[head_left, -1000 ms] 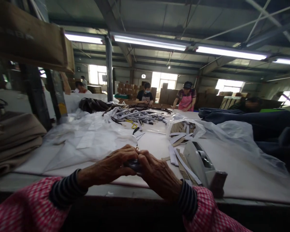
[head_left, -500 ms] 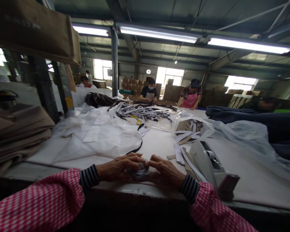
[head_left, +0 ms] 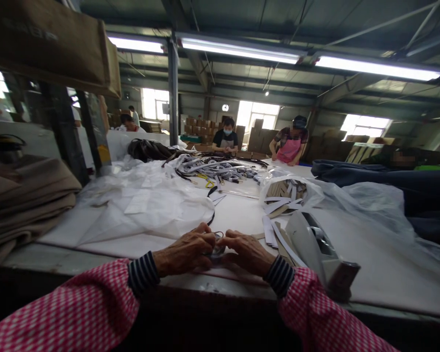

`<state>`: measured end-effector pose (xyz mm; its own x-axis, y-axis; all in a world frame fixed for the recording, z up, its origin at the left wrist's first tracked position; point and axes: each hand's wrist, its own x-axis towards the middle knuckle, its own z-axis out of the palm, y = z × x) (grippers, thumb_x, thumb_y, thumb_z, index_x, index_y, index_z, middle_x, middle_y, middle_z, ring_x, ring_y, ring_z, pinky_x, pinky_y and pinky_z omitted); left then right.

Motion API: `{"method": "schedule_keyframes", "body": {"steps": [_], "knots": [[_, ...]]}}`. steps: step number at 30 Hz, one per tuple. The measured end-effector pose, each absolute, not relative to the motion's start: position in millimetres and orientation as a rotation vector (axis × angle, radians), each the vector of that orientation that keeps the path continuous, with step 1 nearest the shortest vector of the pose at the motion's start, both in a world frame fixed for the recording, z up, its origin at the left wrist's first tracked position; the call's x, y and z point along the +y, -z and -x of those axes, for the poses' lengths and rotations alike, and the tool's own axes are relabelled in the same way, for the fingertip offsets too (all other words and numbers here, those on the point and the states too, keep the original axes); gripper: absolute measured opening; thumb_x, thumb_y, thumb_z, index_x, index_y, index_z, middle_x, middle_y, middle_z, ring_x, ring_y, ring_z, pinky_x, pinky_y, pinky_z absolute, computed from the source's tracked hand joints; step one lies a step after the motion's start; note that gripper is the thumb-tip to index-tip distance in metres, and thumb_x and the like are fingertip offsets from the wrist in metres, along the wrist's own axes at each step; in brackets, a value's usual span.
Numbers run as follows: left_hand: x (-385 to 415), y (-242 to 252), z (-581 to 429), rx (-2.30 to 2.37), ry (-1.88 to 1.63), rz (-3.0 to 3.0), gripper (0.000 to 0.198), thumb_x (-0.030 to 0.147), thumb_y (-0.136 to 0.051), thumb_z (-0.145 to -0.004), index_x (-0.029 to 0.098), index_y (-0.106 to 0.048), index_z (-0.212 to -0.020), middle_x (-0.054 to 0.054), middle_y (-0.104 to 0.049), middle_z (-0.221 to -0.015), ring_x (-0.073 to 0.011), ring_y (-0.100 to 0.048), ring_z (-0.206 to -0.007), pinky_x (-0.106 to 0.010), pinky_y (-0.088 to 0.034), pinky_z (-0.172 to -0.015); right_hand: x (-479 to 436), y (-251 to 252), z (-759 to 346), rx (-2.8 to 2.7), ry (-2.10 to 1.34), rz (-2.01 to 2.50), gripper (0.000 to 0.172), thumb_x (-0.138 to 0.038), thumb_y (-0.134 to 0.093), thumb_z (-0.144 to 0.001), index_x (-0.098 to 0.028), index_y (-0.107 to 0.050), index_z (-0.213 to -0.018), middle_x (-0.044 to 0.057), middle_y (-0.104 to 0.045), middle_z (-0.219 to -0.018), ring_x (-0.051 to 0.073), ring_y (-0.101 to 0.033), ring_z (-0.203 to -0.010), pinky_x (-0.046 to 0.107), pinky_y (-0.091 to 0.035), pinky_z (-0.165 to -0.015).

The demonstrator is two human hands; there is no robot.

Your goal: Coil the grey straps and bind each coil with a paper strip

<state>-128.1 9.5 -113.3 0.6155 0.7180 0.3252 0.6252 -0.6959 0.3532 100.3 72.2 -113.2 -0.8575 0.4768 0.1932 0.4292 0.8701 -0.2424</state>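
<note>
**A:** Bottom centre of the frame, look at that! The left hand (head_left: 183, 254) and the right hand (head_left: 246, 253) met just inside the near edge of the table (head_left: 242, 217). What did they have?

**B:** A small dark piece (head_left: 217, 252) with a thin metal ring, too small to make out further. The fingers (head_left: 204, 233) curled in from both sides, grasping it tightly between them.

**A:** And right beside them?

**B:** A beige tape dispenser (head_left: 306, 247) sat just off the right hand, with cardboard strips (head_left: 284, 247) against it. Behind those, a clear plastic bag (head_left: 284, 193) held more strips, and white plastic sheeting (head_left: 143, 208) spread left of centre.

**A:** Further up the table?

**B:** A heap of dark and white straps (head_left: 216, 168) lay at upper centre. Folded brown fabric (head_left: 22, 193) was piled at far left, and two co-workers (head_left: 256, 144) stood at the far end, one in a pink apron.
</note>
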Motion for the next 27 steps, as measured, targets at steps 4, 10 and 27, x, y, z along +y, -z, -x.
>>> {"method": "schedule_keyframes", "body": {"steps": [4, 10, 27], "knots": [[12, 108, 138, 1.112, -0.625, -2.662, 0.01, 0.02, -0.075, -0.088, 0.022, -0.073, -0.097, -0.005, -0.068, -0.114, -0.0252, -0.051, -0.113, -0.034, -0.048, -0.096, 74, 120, -90, -2.769, -0.255, 0.753, 0.012, -0.03, -0.071, -0.094, -0.025, -0.074, -0.105, 0.003, -0.068, -0.099, 0.021, -0.065, -0.093, 0.029, -0.044, -0.076], [9, 123, 118, 1.394, -0.61, -2.697, 0.023, 0.026, -0.074, -0.091, 0.023, -0.071, -0.114, -0.006, -0.068, -0.108, -0.026, -0.054, -0.104, -0.04, -0.045, -0.097, 69, 129, -83, -2.667, -0.366, 0.766, 0.017, -0.027, -0.07, -0.093, -0.025, -0.074, -0.109, 0.004, -0.069, -0.104, 0.022, -0.064, -0.095, 0.03, -0.045, -0.081], [6, 149, 112, 1.44, -0.924, -2.576, 0.006, 0.02, -0.07, -0.092, 0.02, -0.074, -0.087, -0.004, -0.069, -0.105, -0.0238, -0.055, -0.103, -0.034, -0.047, -0.088, 90, 113, -64, -2.336, -0.594, 1.092, 0.012, -0.024, -0.07, -0.083, -0.015, -0.071, -0.075, 0.004, -0.071, -0.067, 0.017, -0.066, -0.065, 0.025, -0.044, -0.059]]}}
